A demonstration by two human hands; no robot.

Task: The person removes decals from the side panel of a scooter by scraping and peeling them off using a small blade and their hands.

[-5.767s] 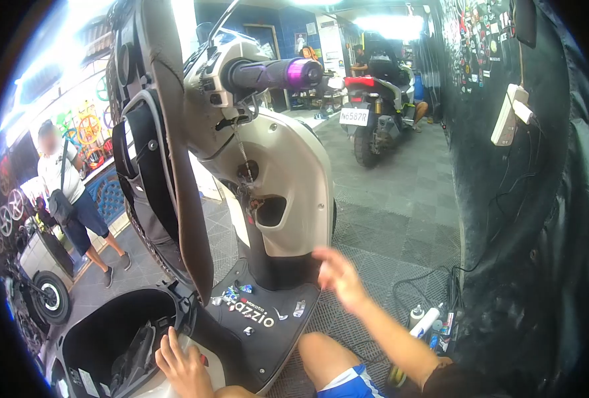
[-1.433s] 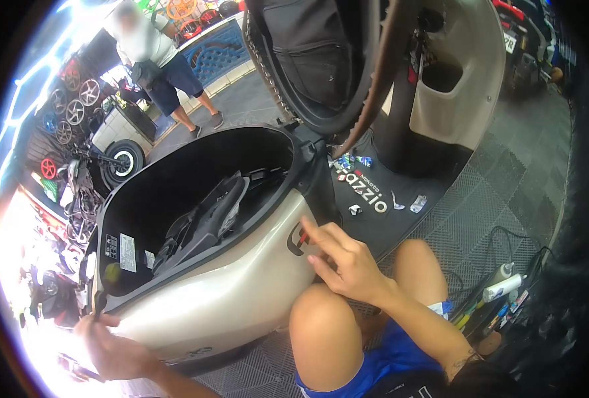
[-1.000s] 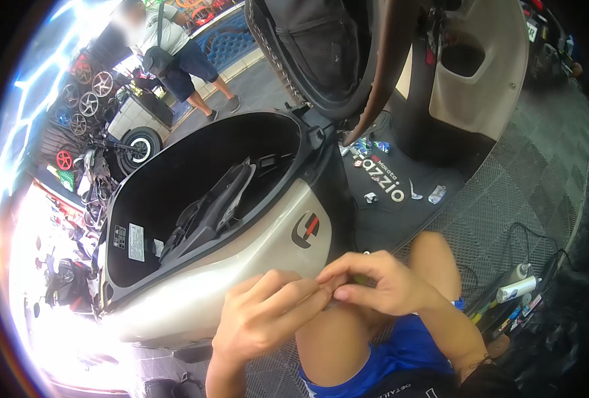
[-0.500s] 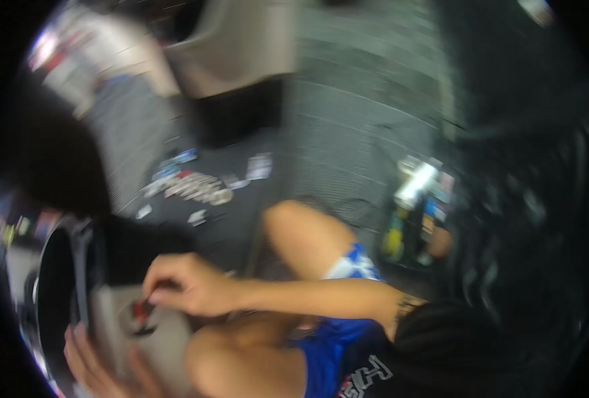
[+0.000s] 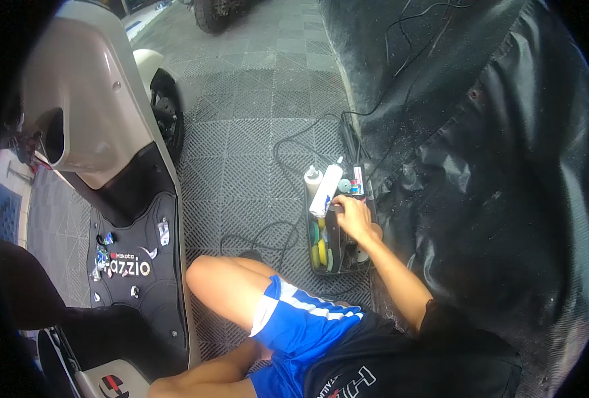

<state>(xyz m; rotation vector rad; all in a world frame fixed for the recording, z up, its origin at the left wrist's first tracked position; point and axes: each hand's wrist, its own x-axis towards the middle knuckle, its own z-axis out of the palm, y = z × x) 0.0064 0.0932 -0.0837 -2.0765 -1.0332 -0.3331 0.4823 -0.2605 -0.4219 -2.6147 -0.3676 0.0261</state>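
Observation:
My right hand (image 5: 353,215) reaches into a black tray (image 5: 312,249) on the floor at my right. Its fingers are bent together beside a white bottle (image 5: 327,189); whether they grip something small is hidden. A second bottle (image 5: 313,178) stands at the tray's left corner, with yellow and green pads (image 5: 322,252) below it. A small white box with printing (image 5: 357,180) is near the back edge. My left hand is out of view. At the lower left, the scooter's beige side panel (image 5: 99,383) bears a red and black emblem.
Scraps of foil and wrapper lie on the scooter's black floor mat (image 5: 119,249). Black cables (image 5: 278,149) run over the grey tiled floor (image 5: 241,132). A black sheet (image 5: 427,172) covers the right side. Another vehicle's tyre (image 5: 208,14) shows at the top.
The view has swung right, from the open seat compartment to the tray. My right hand has left the scooter's side panel and is now in the tray. My left hand has gone out of view.

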